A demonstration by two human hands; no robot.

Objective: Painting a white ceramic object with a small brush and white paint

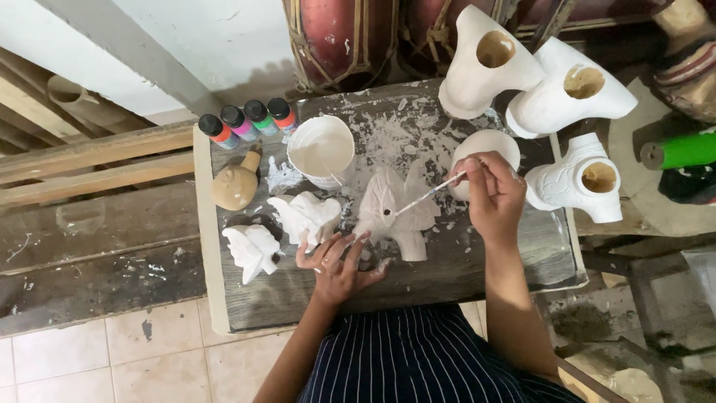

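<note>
A white-painted figurine (400,210) stands in the middle of a small paint-spattered wooden table (455,261). My right hand (494,195) holds a thin paintbrush (430,194) whose tip touches the figurine. My left hand (337,261) rests on the table at the figurine's near left side, fingers spread, touching its base. Two smaller white figurines (307,216) (251,250) stand to the left of it.
A white cup of white paint (322,151) and several small paint bottles (248,123) sit at the table's back left, beside a tan unpainted piece (236,185). Three large white hollow figures (488,63) (574,89) (582,179) stand at the back right. A green cylinder (682,149) lies far right.
</note>
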